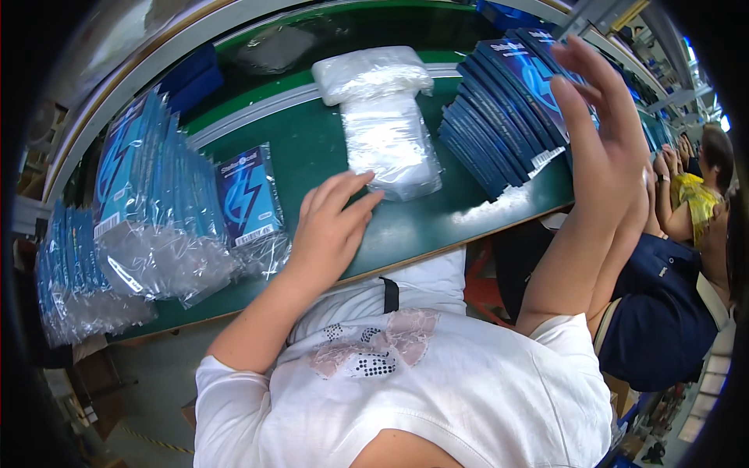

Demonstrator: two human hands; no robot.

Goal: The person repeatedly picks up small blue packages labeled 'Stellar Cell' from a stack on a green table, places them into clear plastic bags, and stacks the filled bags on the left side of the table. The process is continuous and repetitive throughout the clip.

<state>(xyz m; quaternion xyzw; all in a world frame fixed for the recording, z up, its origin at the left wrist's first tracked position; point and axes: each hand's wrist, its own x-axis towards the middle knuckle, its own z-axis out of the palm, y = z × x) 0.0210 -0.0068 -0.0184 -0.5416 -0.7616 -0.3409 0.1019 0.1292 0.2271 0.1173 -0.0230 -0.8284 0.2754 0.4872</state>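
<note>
On the left of the green tabletop (300, 160), flat blue packs in clear plastic sleeves (152, 183) already stand in thick rows, one (248, 191) lying beside them. Mid-table, my left hand (331, 230), loose and grasping nothing, touches a glossy, crinkled stack of transparent plastic bags (386, 144). Rightward, flat dark-blue packs (499, 109) fan out, apparently unsleeved, plenty left; my right hand (616, 148) hangs unclenched by them, seemingly unladen.

We see bright light and white glare on the plastic bags (390, 144) and the green desk (433, 228). Near the dark rim, we find straight edges bent.
</note>
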